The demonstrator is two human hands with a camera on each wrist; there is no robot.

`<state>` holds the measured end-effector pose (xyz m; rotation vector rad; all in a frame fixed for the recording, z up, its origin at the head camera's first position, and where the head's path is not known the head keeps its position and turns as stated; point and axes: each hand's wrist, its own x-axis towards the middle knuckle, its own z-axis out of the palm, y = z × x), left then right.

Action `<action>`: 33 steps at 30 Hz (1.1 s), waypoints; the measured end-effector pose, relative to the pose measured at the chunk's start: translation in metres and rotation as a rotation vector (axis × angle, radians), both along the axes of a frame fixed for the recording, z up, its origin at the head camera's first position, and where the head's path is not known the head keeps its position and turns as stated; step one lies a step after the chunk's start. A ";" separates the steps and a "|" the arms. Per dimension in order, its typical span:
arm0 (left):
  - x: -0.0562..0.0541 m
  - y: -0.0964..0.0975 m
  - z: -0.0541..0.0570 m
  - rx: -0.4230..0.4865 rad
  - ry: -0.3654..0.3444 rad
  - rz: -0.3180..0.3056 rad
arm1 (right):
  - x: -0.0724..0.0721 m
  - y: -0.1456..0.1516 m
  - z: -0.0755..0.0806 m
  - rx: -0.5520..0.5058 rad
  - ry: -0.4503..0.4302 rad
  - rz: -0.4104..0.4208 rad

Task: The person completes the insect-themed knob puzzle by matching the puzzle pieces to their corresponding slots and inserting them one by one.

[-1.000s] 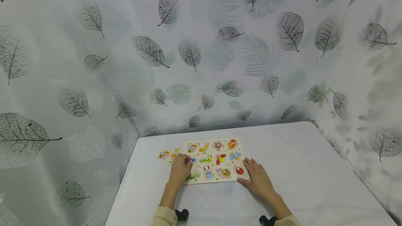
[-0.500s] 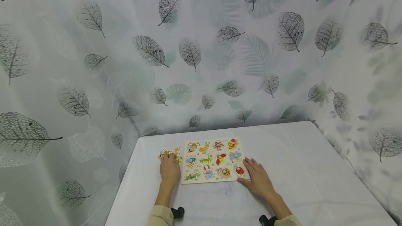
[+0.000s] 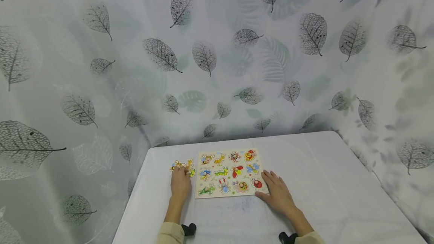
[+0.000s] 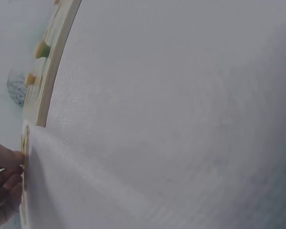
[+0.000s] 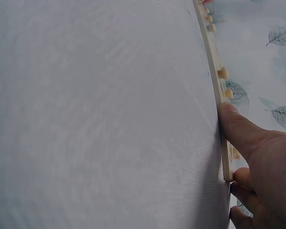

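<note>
A pale wooden peg puzzle board (image 3: 231, 190) printed with colourful insects lies on the white table, small knobs standing up from it in the wrist views. Left of it, several loose insect puzzle pieces lie close together, among them a bee piece (image 3: 177, 164) and a yellow piece (image 3: 190, 163). My left hand (image 3: 181, 182) reaches over their near side, thumb and fingers pinching a puzzle piece (image 4: 25, 183), mostly covered by the hand. Fingers extended, my right hand (image 3: 278, 193) rests along the board's right edge; its thumb (image 5: 231, 117) touches the near edge.
The white-covered table (image 3: 339, 183) extends to the right of the board and in front of it. Behind stands a leaf-printed curtain (image 3: 223, 59). Dark wrist mounts (image 3: 188, 229) sit at both cuffs.
My left hand has left the blue insect piece in the board's left column and moved left to the loose pieces, where it now stays. The right hand keeps its place.
</note>
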<state>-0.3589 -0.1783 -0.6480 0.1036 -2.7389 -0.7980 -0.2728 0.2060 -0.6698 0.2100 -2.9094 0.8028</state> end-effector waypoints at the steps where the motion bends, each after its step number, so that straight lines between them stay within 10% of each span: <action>1: 0.000 -0.001 0.000 0.004 0.002 -0.005 | 0.000 0.000 0.000 0.000 0.003 0.001; 33: 0.006 -0.008 0.009 0.040 0.111 0.006 | 0.004 -0.001 -0.002 -0.046 0.071 -0.005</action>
